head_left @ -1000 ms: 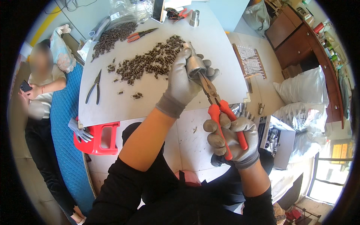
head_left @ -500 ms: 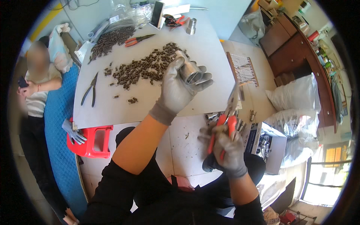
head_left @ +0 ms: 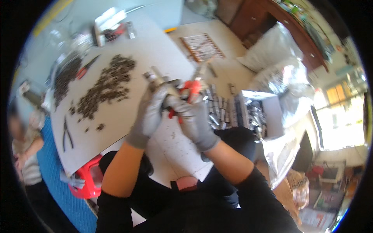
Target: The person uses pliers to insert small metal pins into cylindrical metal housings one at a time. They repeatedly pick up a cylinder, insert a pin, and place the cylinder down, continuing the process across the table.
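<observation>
My gloved left hand [head_left: 149, 112] is closed around a shiny metal tube [head_left: 154, 79] in front of the white table [head_left: 155, 42]. Close beside it, my gloved right hand [head_left: 196, 122] grips red-handled pliers [head_left: 192, 90], their blurred jaws pointing up and away from me. The two hands meet or nearly so, and motion blur hides exactly where the fingers touch. Left of the hands, a heap of small dark coil springs [head_left: 103, 87] lies on the table, with a few strays at its near end.
Dark-handled pliers [head_left: 67, 134] and red-handled pliers [head_left: 88, 68] lie on the table by another spring heap [head_left: 67, 77]. Metal tubes [head_left: 217, 108] stand right of my hands, beside a box of metal parts [head_left: 274, 112]. A red stool [head_left: 87, 174] and another person [head_left: 29, 151] are at left.
My view has swung to the right. My right hand has brought the pliers up beside my left hand, which has lowered and turned with the metal tube.
</observation>
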{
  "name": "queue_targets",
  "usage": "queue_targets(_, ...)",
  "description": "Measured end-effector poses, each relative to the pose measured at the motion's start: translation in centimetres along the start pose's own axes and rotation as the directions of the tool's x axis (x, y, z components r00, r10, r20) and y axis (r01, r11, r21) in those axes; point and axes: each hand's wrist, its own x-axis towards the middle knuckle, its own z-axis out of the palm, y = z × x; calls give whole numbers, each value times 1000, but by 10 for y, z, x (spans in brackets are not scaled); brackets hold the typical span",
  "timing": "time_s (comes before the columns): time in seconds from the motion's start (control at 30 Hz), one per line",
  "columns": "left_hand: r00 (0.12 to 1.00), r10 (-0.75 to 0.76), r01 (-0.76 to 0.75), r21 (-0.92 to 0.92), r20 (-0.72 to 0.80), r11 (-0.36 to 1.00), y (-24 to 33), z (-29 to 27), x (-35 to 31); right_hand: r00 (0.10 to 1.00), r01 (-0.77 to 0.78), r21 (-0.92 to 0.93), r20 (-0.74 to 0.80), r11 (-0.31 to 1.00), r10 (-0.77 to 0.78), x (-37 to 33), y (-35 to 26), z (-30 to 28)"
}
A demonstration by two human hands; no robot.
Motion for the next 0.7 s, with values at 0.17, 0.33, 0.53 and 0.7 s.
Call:
queue_targets(0.17,946,-71,39,-108,-315,993,-6,11,4,971,-203,202,-85,958,224,-4,6,-2)
queue_targets(0.33,999,-38,38,93,-8,995,-16,7,9,997,-24,11,79,1000,23,-9,12,-54)
queue_targets(0.53,834,308,-513,849,457,129,-30,-16,6,963,-201,410,-85,890,256,9,-39,-169)
queue_targets(0.7,791,308,-581,806,529,109,-52,-8,-6,971,-47,15,-235,999,49,10,-60,-252)
